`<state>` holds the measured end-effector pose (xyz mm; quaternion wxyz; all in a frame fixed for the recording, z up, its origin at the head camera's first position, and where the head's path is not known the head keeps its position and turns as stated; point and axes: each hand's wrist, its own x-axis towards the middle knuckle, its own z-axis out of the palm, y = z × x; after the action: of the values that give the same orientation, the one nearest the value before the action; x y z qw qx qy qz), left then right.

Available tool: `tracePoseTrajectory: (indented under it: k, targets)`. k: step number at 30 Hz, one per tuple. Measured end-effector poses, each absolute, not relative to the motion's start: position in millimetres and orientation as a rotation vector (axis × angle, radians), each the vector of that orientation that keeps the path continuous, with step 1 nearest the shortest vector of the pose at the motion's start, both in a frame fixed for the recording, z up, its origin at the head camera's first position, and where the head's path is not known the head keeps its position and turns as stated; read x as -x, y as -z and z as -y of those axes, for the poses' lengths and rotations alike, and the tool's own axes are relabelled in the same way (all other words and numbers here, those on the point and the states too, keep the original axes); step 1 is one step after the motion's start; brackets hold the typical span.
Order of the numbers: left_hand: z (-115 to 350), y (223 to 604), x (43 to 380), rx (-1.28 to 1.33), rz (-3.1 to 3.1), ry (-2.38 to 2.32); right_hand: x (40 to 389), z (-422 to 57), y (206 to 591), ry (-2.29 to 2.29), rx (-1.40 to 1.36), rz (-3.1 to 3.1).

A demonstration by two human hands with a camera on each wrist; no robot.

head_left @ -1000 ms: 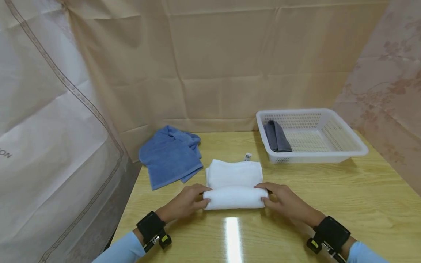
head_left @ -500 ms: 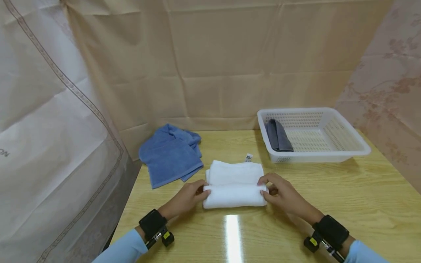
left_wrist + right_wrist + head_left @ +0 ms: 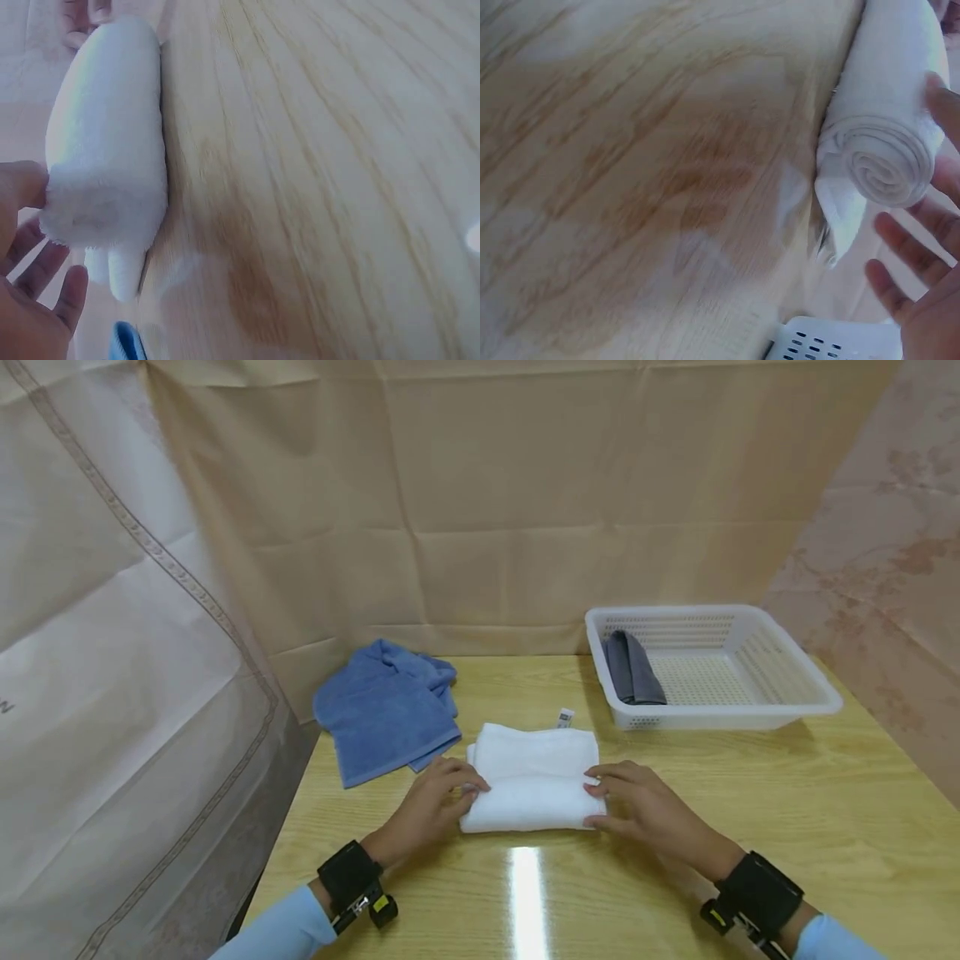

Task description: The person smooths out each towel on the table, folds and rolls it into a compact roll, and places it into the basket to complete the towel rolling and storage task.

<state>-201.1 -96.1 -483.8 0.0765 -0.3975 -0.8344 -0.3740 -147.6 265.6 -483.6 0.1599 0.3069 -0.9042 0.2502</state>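
A white towel (image 3: 536, 756) lies on the table, its near part rolled up and its far part flat. The right wrist view shows the spiral end of the roll (image 3: 885, 165); in the left wrist view its other end (image 3: 105, 214) faces me. My left hand (image 3: 431, 806) is at the left end, fingertips touching the roll. At the right end, my right hand (image 3: 637, 802) touches the roll with thumb and fingertips, the other fingers (image 3: 911, 247) spread and relaxed. Neither hand is closed around the towel.
A crumpled blue towel (image 3: 393, 710) lies at the back left. At the back right stands a white perforated basket (image 3: 727, 718) with a folded dark grey towel (image 3: 633, 668) inside. A small tag (image 3: 566, 717) sticks out behind the white towel. Beige cloth (image 3: 487, 510) hangs behind the table.
Both hands have loosened from pinching the roll's ends to lighter contact with fingers spread. The roll has shifted only slightly; the towel's flat far part looks about the same.
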Motion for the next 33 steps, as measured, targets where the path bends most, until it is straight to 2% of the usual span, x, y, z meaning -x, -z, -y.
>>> tracePoseTrajectory:
  k: [4, 10, 19, 24, 33]
  targets:
    - [100, 483, 201, 1.239, 2.486, 1.101, 143, -264, 485, -0.584, -0.920, 2.610]
    - [108, 484, 198, 1.358, 2.450, 0.827, 143, -263, 487, -0.537, -1.009, 2.596]
    - [107, 484, 188, 1.398, 2.540, 0.560, 146, -264, 487, -0.557, -0.904, 2.691]
    - [103, 479, 187, 1.391, 2.585, 0.542, 147, -264, 486, -0.623, -0.840, 2.741]
    - [104, 471, 198, 1.389, 2.727, 0.763, 149, -265, 480, -0.809, -0.942, 2.717]
